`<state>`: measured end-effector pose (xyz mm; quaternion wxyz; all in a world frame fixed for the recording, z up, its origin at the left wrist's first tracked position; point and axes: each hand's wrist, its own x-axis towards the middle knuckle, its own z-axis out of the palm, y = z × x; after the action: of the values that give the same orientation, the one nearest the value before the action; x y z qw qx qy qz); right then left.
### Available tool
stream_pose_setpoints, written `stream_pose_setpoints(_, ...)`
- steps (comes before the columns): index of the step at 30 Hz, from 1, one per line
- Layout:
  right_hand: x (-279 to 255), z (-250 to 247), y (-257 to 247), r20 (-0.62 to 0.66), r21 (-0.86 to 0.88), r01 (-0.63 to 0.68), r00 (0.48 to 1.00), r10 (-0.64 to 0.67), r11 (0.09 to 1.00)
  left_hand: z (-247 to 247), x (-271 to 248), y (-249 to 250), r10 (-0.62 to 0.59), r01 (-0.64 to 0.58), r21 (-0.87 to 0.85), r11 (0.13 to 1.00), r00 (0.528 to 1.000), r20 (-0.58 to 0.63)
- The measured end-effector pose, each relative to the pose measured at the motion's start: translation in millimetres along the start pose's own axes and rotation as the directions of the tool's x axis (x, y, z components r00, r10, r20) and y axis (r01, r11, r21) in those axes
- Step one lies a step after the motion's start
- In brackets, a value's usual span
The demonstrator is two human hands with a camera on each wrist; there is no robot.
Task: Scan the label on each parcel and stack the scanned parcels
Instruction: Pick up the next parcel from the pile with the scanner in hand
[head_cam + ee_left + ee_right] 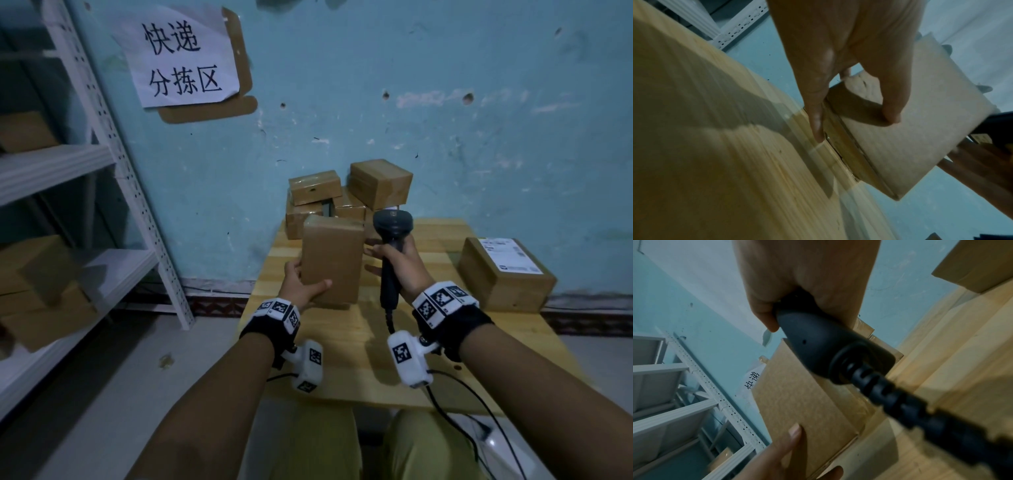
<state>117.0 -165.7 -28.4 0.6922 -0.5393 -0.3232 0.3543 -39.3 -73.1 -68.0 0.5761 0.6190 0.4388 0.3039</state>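
A plain brown parcel (331, 260) stands upright on the wooden table (342, 353), its lower edge on the wood. My left hand (301, 284) holds its lower left corner, thumb across the near face and fingers behind; the left wrist view shows the parcel (910, 129) the same way. My right hand (399, 263) grips the handle of a dark barcode scanner (392, 233), its head up beside the parcel's right edge. The right wrist view shows the scanner (828, 350) handle and cable in my fist, the parcel (803, 402) beyond. No label shows on the parcel's near face.
A heap of several brown parcels (346, 195) sits at the table's far edge against the blue wall. One parcel with a white label (507, 274) lies at the right. A white metal shelf rack (113, 164) with boxes stands to the left. The scanner cable (455, 411) trails off the near edge.
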Motion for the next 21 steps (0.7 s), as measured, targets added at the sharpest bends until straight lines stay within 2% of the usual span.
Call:
stream_pose_setpoints(4, 2.3, 0.7, 3.0, 0.036, -0.005, -0.02, 0.999, 0.02, 1.0, 6.8, 0.1, 2.6, -0.072, 0.076, -0.142, 0.987, 0.997, 0.03)
stream_pose_setpoints(8, 4.7, 0.4, 6.4, 0.08, -0.034, -0.039, 0.996, 0.041, 0.999, 5.7, -0.3, 4.6, -0.117, 0.12, -0.162, 0.979, 0.993, 0.032)
stream_pose_setpoints(18, 8.1, -2.8, 10.8, 0.027, 0.05, -0.059, 0.998, 0.057, 0.997, -4.8, 0.2, 15.7, -0.127, 0.123, 0.097, 0.988, 0.991, 0.035)
stream_pose_setpoints(21, 7.9, -3.6, 9.3, 0.035, 0.047, -0.062, 0.998, 0.06, 0.997, -3.1, 2.6, 18.3, -0.093, 0.094, 0.162, 0.982, 0.996, -0.016)
